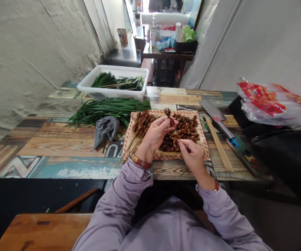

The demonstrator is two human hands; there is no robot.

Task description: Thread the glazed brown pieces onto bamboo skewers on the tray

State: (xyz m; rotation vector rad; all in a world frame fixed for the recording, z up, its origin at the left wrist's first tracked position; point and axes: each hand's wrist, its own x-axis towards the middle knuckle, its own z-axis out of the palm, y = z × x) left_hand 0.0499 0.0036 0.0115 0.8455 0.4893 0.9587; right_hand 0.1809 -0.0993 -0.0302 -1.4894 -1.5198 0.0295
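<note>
Head view: two hands are working over one tray, striped at its rim.

Left hand: thumb and fingers are closing on one dark piece, which is standing up above the fingertips, over the tray's middle.
Right hand: thumb and forefinger are pinching together just above the near part of the heap; what they are gripping is too small to tell. Bracelets: one is circling each wrist.

Tray: two groups are sharing it. Loaded skewers are lying on the left, bare ends poking over the near left edge; the loose heap is filling the middle and right. Both are crowding too closely to count.

Right of tray: one bundle of sticks, overlapping past counting; one cleaver, its handle end reaching one phone. One red-and-clear packet and one black bag are crowding that side.

Left and beyond: one grey cloth is lying against one pile of greens; behind, one white tub is holding two bunches and at least two sticks.

Room: the widest stretch of table is showing left of the cloth; a narrow strip is running between tray and front edge.
</note>
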